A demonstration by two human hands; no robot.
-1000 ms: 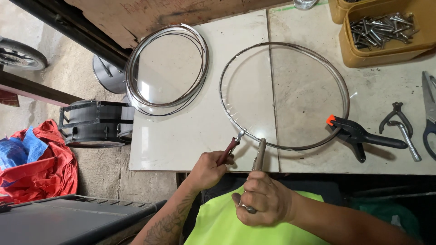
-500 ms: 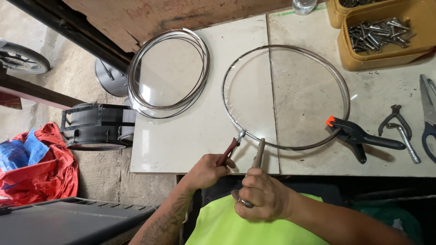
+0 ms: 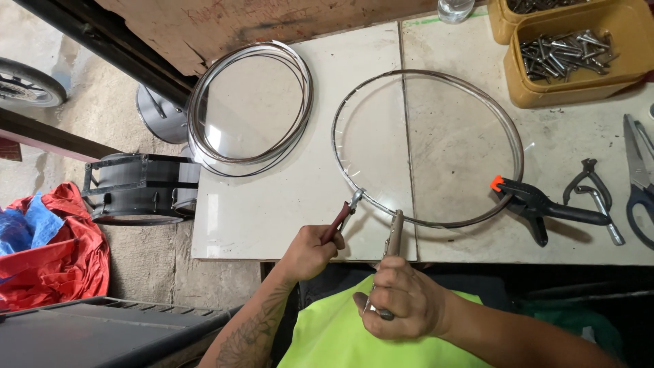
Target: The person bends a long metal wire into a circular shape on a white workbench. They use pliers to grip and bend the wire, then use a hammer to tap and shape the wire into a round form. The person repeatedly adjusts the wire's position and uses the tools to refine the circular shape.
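A large round glass disc with a thin metal rim (image 3: 428,80) lies flat on the pale tiled table (image 3: 272,204). My left hand (image 3: 310,251) grips red-handled pliers (image 3: 343,215) whose jaws bite the rim at its near-left edge. My right hand (image 3: 398,308) holds a second, metal-handled tool (image 3: 393,233) with its tip on the rim just to the right. A black spring clamp with an orange tip (image 3: 538,203) pinches the rim at its right side.
A stack of metal rings with a glass disc (image 3: 251,108) lies at the table's left. Yellow tubs of screws (image 3: 579,54) stand at the back right. Pliers (image 3: 594,194) and scissors (image 3: 639,178) lie at the right edge. Red cloth (image 3: 51,252) and a black frame (image 3: 136,187) sit on the floor.
Both hands stay on their tools at the rim's near edge. The left pliers have shifted slightly along the rim; the view has moved a little.
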